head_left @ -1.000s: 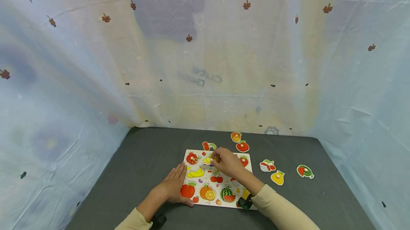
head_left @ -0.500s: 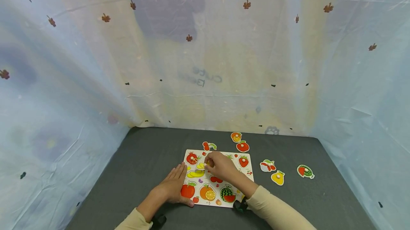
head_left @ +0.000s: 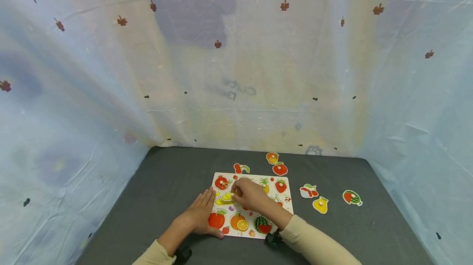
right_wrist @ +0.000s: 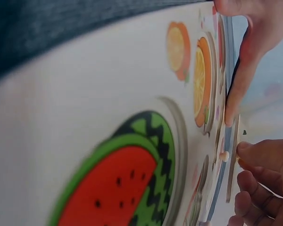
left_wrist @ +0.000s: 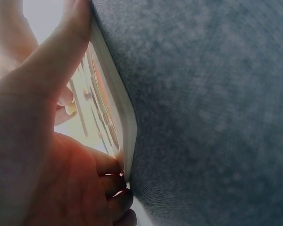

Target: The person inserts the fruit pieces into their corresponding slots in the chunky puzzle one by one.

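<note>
A thin flat yellow piece with a pale edge (right_wrist: pixel 231 181) is pinched between the thumb and fingers of the right hand (head_left: pixel 251 195), just above the left part of a white rectangular board printed with coloured fruit (head_left: pixel 245 234). The right wrist view shows the piece edge-on, its face roughly parallel to the board and a narrow gap between them. Beneath it lies the board's yellow banana picture (head_left: pixel 223 201), partly covered. The left hand (head_left: pixel 199 213) lies with fingers extended and together along the board's left edge, its thumb apart at the near left corner.

The board's corners are rounded and its rim pale. Its far edge has a red-and-green fruit piece (head_left: pixel 238 168) just beyond it; further right past that edge, an orange fruit piece (head_left: pixel 272 158) and a red fruit piece (head_left: pixel 279 169) sit close together. Right of the board are a red-and-white fruit piece (head_left: pixel 308 191), a yellow pear-shaped piece (head_left: pixel 320 205) and, well apart, a watermelon piece (head_left: pixel 352 197). Dark grey tabletop (head_left: pixel 177 174) stretches widely left of the board, and between the pear-shaped and watermelon pieces to its right.
</note>
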### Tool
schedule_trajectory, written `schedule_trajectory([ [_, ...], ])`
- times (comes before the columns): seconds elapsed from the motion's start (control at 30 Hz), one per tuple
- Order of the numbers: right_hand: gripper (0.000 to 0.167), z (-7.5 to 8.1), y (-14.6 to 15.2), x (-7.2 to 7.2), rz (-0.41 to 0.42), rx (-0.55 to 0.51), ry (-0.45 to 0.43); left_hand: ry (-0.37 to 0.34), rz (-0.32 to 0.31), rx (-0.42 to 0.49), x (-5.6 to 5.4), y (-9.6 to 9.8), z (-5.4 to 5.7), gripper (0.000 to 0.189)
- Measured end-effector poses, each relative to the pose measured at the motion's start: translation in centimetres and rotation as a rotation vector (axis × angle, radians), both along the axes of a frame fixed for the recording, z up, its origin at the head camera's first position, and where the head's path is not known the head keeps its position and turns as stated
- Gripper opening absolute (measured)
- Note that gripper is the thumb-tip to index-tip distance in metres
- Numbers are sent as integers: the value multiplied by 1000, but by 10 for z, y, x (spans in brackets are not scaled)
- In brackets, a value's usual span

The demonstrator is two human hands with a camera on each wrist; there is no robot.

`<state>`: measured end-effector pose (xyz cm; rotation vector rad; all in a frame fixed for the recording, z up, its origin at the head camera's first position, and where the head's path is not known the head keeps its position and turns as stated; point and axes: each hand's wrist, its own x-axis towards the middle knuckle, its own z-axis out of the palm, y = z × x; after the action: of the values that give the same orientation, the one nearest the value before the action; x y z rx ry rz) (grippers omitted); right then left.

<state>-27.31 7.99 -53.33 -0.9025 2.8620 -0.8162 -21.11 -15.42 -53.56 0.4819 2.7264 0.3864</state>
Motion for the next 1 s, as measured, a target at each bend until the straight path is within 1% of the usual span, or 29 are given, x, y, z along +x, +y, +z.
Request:
schedule_trajectory([
  [0.23,10,0,-5,2,13,-1,2,-3,-13,42,-1,-3,-5,154],
  [0.37,9,-1,-7,3,21,8,4,14,-20,62,-4,-5,-12,155],
  [0.5,9,-2,-9,2,35,15,10,31,-28,57,-6,-6,-18,157],
  [0.7,10,-6,-12,-1,47,43,18,29,-39,49,-3,-5,-13,155],
  [0.83,11,-5,-15,-1,61,56,20,12,-30,30,-1,-4,-7,151],
  [0.87,11,-5,-15,-1,63,56,22,6,-21,28,0,-3,-4,150],
  [0.9,11,-5,-16,-1,63,62,24,4,-21,22,0,-2,-4,149],
  [0.93,11,-5,-17,-1,62,68,24,3,-12,23,0,-1,-2,149],
  [1.0,11,-5,-19,-1,60,76,21,-6,-18,10,0,-1,-2,148],
])
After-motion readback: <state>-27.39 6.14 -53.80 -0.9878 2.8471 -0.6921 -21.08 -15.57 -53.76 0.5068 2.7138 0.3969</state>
